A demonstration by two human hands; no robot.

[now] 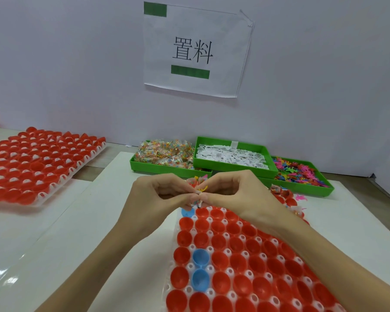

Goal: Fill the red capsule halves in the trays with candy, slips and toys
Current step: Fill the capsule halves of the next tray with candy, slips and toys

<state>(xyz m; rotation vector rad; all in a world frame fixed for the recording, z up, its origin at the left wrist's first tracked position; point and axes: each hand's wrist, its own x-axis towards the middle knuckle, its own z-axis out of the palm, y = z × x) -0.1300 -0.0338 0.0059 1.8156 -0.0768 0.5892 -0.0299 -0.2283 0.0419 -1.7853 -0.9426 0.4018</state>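
A white tray [190,265] of open red capsule halves [239,262] lies in front of me, with a few blue halves [200,257] among them. Above its far edge, my left hand [158,192] and my right hand [232,192] meet fingertip to fingertip. Together they pinch a small bundle [199,191]: a clear candy packet, a white slip and a yellow toy piece. Which hand holds which piece I cannot tell. A few filled capsules [284,194] show behind my right wrist.
Three green bins stand at the wall: candy packets [167,154], white paper slips [232,156], colourful plastic toys [297,172]. A second tray of red capsule halves [36,163] lies at the left. A paper sign [196,50] hangs on the wall.
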